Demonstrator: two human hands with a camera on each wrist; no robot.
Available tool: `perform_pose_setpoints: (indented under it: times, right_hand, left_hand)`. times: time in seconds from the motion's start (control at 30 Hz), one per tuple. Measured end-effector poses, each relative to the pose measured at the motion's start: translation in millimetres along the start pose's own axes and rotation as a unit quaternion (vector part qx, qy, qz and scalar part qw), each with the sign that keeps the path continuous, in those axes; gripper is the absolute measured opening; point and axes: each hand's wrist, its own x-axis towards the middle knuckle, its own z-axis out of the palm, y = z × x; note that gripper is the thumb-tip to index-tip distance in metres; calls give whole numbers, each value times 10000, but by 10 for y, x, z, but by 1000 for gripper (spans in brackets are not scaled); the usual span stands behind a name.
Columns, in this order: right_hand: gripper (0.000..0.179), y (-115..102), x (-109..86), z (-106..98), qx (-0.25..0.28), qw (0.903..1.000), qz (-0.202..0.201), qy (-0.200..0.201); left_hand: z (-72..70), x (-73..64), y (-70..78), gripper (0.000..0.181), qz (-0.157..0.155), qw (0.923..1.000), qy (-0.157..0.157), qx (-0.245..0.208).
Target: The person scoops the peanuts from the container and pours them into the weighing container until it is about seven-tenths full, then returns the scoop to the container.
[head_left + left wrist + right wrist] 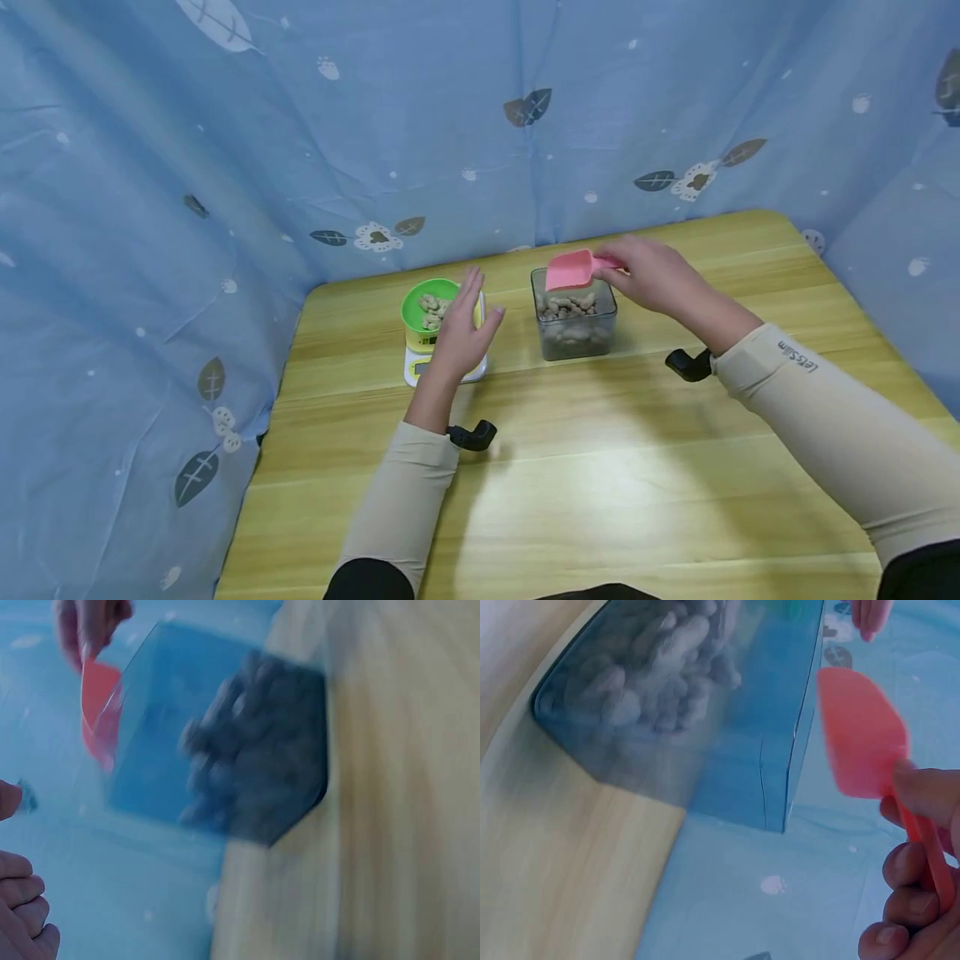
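My right hand [648, 271] grips the handle of a pink scoop [572, 270], held over the rim of a clear grey plastic bin [576, 337]. Unshelled peanuts [567, 306] fill the lower part of that bin. In the right wrist view the scoop [862, 735] shows no peanuts on its visible face, and fingers and thumb wrap its handle. My left hand [463, 333] has its fingers extended beside a green bowl [411, 308], overlapping it in the head view. Several peanuts [433, 310] lie in the bowl, which sits on a yellow and white kitchen scale [415, 367].
Everything stands on a wood-grain table [570, 483], the scale to the left of the bin near the back edge. A blue patterned curtain [450, 125] hangs behind the table and along its sides. Each wrist carries a black camera mount [474, 435].
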Motion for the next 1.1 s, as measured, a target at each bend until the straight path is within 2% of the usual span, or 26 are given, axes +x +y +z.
perform_pose_setpoints:
  times: [0.13,0.27,0.4,0.67,0.83,0.97,1.1]
  right_hand:
    - [25,14,-21,-4,-791,9950,-549,256]
    - [17,-20,-9,37,-1682,9781,-1086,565]
    - [15,-65,0,86,-2134,9677,-1202,591]
    - [27,-120,22,97,-2548,9584,-1282,122]
    - [28,-111,62,106,-2493,9563,-1530,-1]
    - [29,-105,94,111,-2090,9632,-1661,-316]
    - [31,-87,111,116,-1470,9716,-1713,-714]
  left_hand:
    - [201,35,115,65,219,9989,-416,-81]
    - [352,68,176,65,283,9973,-674,-99]
    - [455,90,200,65,339,9966,-751,86]
    - [531,98,217,62,326,9963,-753,274]
    - [517,99,223,62,369,9955,-751,447]
    - [508,97,219,62,367,9948,-790,529]
    - [510,96,208,62,382,9947,-787,546]
